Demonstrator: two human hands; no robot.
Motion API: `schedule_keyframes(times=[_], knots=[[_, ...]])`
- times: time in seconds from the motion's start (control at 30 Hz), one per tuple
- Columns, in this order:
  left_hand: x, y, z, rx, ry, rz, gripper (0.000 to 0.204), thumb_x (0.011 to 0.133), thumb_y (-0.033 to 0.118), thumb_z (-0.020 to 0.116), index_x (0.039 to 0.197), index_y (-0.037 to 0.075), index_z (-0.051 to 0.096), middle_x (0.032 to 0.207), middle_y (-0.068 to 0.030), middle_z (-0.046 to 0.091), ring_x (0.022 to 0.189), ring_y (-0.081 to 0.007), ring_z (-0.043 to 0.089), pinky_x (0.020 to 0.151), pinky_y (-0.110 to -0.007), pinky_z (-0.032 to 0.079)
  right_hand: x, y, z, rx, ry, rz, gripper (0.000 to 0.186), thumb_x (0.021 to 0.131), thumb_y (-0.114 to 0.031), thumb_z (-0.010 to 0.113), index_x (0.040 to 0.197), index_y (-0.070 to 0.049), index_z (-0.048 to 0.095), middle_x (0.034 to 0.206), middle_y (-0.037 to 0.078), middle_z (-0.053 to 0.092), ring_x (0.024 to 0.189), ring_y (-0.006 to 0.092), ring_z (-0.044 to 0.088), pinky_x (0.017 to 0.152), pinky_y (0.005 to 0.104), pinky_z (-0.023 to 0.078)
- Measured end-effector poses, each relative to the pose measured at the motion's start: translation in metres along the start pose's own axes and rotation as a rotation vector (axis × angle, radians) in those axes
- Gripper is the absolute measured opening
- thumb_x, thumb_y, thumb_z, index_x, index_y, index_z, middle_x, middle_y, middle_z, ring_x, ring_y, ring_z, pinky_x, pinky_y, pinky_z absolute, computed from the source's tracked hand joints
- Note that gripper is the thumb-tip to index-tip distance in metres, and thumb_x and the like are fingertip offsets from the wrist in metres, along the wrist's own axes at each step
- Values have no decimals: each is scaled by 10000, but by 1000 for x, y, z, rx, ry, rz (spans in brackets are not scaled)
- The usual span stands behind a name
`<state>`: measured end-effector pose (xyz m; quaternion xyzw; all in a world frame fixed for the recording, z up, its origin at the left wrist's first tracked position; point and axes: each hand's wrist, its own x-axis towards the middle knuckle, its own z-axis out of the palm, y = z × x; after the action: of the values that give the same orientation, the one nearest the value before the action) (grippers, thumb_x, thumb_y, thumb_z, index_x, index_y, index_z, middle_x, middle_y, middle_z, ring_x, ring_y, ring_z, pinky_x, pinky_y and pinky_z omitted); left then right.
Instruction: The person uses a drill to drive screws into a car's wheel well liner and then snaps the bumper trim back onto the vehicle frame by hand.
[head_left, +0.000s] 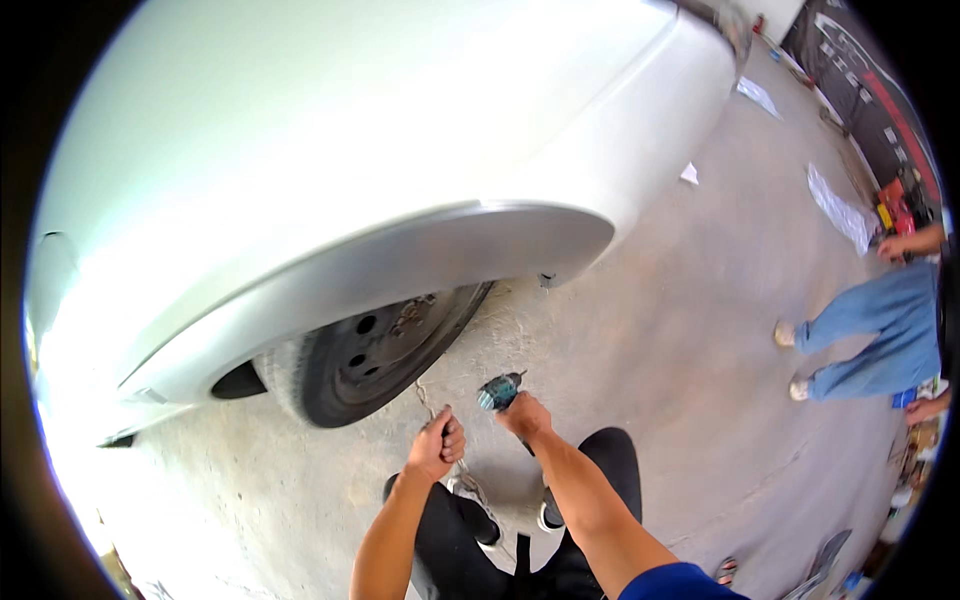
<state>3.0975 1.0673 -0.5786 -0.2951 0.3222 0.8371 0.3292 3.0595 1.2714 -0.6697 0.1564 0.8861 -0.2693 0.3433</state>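
My right hand [524, 416] is wrapped round the grip of a teal and black cordless drill [497, 392]. The drill's chuck points away to the right, above the concrete floor. Beside it, my left hand [437, 444] is closed in a fist on a thin pale cord [423, 394], which shows above and below the fingers. Just beyond my left hand stands the car's wheel [385, 352], a dark tyre round a steel rim with round holes. Over the wheel arches a grey fender trim [420, 245] on the white car body [330, 130].
My knees [612, 468] are bent below my hands. To the right stands another person in blue jeans [870, 325]. Clear plastic sheets [840, 210] lie on the floor near a dark banner [875, 90]. Red tools [897, 205] sit along the right edge.
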Motion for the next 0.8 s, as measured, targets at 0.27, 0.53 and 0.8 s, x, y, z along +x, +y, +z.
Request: schedule_keyframes(times=[0.27,0.53,0.8], knots=[[-291,-123,11,-526,268,-4,400,1045,413,498,737,168,426,577,37,320,461,-104,287,429,-268,243,-278,-37,-137,-375,-113,-204,507,745,-336,722,1140,-24,654,1128,202,709,1079,374,673,874,478,552],[-500,-224,-4,-489,556,123,389,1036,394,491,738,148,447,602,14,390,484,-107,320,426,-266,248,-390,165,-193,-390,-83,-82,476,713,-320,767,993,61,713,910,213,733,926,330,713,804,427,543],[-544,-376,4,-702,532,338,382,1020,410,516,738,158,460,596,6,412,467,-126,342,417,-272,260,-535,268,-127,-92,-95,165,390,680,-140,795,954,104,663,846,210,687,711,313,707,617,460,540]])
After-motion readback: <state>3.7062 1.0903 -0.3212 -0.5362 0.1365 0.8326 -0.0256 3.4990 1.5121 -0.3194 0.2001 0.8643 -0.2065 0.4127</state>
